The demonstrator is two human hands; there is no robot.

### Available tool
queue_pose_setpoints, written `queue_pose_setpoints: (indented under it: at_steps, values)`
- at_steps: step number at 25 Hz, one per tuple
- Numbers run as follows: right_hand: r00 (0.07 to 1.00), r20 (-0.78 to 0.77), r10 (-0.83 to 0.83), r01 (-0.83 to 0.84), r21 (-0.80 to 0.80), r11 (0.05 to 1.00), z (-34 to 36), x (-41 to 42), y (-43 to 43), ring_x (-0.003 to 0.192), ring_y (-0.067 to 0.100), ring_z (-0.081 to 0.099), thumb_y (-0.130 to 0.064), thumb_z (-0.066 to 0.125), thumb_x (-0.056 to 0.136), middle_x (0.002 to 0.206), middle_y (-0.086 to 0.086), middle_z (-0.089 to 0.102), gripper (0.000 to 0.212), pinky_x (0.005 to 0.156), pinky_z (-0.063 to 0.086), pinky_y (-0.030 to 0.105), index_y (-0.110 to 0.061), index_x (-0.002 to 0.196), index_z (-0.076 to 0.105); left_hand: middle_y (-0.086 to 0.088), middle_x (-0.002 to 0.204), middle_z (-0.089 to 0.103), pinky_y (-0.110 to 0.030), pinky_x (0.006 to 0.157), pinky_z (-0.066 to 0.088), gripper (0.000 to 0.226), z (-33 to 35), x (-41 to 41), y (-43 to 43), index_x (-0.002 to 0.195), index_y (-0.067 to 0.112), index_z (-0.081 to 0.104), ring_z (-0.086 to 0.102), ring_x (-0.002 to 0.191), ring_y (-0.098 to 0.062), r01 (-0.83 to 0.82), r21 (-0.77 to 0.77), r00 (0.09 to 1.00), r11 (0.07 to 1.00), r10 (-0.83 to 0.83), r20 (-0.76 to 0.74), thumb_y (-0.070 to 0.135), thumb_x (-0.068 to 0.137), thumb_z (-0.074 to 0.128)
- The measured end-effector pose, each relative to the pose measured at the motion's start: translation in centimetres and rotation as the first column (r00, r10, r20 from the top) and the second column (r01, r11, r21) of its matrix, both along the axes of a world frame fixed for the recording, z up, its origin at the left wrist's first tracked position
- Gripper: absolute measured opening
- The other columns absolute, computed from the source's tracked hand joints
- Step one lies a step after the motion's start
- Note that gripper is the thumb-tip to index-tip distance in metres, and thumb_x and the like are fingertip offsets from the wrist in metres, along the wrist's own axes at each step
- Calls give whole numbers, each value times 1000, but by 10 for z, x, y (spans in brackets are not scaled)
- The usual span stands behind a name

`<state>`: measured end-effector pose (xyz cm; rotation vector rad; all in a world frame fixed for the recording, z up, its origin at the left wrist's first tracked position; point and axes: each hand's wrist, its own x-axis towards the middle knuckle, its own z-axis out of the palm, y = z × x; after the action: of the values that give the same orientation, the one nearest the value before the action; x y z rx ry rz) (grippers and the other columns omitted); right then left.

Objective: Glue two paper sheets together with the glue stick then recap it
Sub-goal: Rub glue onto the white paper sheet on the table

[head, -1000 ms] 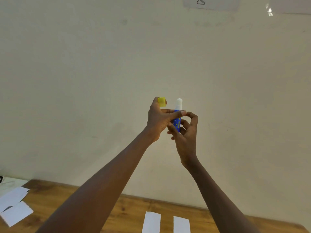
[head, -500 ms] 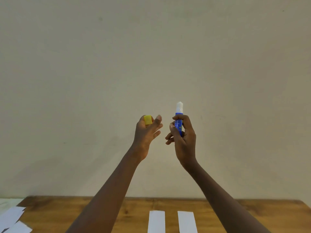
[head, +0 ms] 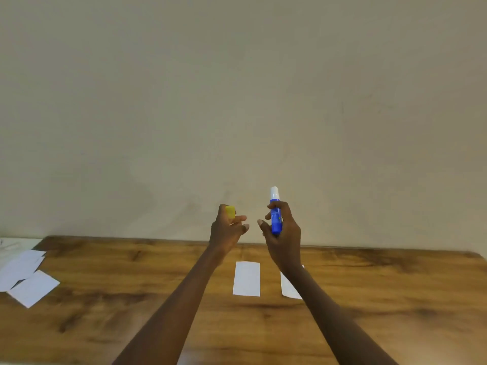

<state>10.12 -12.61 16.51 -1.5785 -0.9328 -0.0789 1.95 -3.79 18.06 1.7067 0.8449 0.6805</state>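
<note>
Plain beige wall behind; over the wooden table (head: 105,325), right hand (head: 283,233) grips the uncapped blue glue stick (head: 276,214) upright, left hand (head: 227,230) at nine o'clock pinches its yellow cap (head: 230,212) aside, likely freeing glue for two white paper strips (head: 246,278) below.

A wooden surface (head: 382,299) stands against a plain beige wall (head: 237,101). At its left edge lies a loose pile of white slips (head: 25,275), overlapping at angles, beside a pale ledge (head: 13,243).
</note>
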Motion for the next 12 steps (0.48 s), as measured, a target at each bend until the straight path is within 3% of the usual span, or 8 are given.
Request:
queue_pose_setpoints:
  at_steps: [2, 5, 8, 10, 12]
  values:
    - [997, -77, -27, 21, -81, 996, -42, -1, 4, 59, 9, 48, -7, 59, 82, 81, 4, 55, 25, 57, 42, 14, -9, 106, 50, -16, 117, 60, -28, 74, 48, 45, -46, -2, 8, 118, 3, 36, 60, 102, -29, -57, 19, 990, 998, 59, -129, 4, 81, 62]
    - [973, -216, -76, 25, -229, 973, -103, -5, 12, 68, 17, 52, -14, 58, 84, 85, 5, 56, 31, 63, 43, 24, -10, 113, 49, -17, 111, 63, -24, 69, 48, 54, -115, -7, 16, 121, 0, 35, 63, 101, -30, -106, 60, 961, 993, 118, -251, 1, 77, 66]
    - [937, -340, -74, -48, -338, 940, -143, -7, 26, 89, 15, 51, -16, 62, 81, 104, 3, 55, 40, 77, 41, 24, -9, 117, 47, -14, 95, 66, -11, 57, 42, 46, -171, -14, 27, 121, 2, 36, 65, 80, -25, -72, 147, 935, 986, 118, -334, 8, 83, 61]
    - [953, -300, -37, -98, -422, 901, -165, -5, 35, 100, 14, 49, -18, 64, 80, 121, 4, 53, 41, 81, 39, 22, -12, 117, 47, -8, 92, 66, -17, 62, 49, 43, -203, -25, 28, 125, 10, 35, 64, 76, -20, -52, 160, 933, 986, 105, -345, 23, 88, 54]
    - [969, -246, 2, -137, -533, 835, -181, -1, 41, 111, 17, 49, -21, 62, 82, 134, 4, 45, 44, 82, 39, 19, -16, 121, 43, -8, 112, 64, -30, 80, 52, 42, -231, -38, 22, 128, 19, 38, 63, 93, -20, -96, 223, 922, 970, 171, -349, 35, 89, 47]
